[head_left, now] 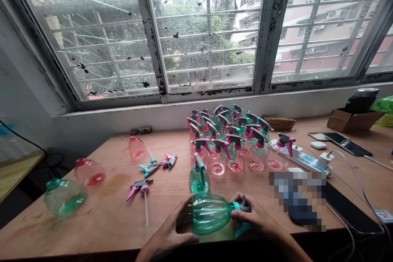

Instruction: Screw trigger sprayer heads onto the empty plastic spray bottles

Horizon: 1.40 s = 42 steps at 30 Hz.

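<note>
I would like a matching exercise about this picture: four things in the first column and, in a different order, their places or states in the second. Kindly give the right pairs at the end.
Column 1
1. left hand
2. right hand
3. leftmost bottle
4. power strip

Column 2
a. at the spray head of the held bottle
b. has white plugs in it
c. at the base of the held bottle
d. green, with nothing screwed on its neck

Right pairs: 1-c, 2-a, 3-d, 4-b
</note>
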Tool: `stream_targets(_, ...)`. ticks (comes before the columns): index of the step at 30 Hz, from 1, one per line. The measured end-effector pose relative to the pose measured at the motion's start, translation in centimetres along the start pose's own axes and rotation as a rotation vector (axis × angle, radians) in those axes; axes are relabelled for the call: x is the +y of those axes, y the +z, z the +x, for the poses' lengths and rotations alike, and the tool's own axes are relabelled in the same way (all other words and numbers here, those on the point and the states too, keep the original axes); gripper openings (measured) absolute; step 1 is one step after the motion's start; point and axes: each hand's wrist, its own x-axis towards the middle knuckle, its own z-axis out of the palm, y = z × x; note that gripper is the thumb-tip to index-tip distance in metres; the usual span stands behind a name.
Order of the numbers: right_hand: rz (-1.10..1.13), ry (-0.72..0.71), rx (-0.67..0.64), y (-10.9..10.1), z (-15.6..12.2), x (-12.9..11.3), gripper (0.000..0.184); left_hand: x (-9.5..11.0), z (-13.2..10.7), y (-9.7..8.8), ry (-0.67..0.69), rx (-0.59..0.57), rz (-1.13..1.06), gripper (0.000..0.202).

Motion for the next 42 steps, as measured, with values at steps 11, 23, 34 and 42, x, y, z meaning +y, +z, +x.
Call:
stream_targets(11, -0.037, -0.011, 0.024, 0.0, 0.1, 0.2, 0.041, -0.3, -0.1, -0.5, -0.033, 0.045, 0.116, 0.105)
stream_targets(23, -0.043, -0.01, 0.048, 0.0, 0.0, -0.1, 0.041, -0.9, 0.1, -0.4, -0.018, 0.036, 0.014, 0.094)
stream_targets(34, -0.047, 0.001, 0.042, 0.2, 0.0, -0.7, 0.044, -0.4, 0.0, -0.3, -0.012, 0.035, 0.021, 0.104)
stream_targets(42, 0.026, 0.017, 0.008, 0.3, 0.1, -0.1, 0.044, 0.0, 0.0, 0.0, -0.021, 0.005, 0.052, 0.094)
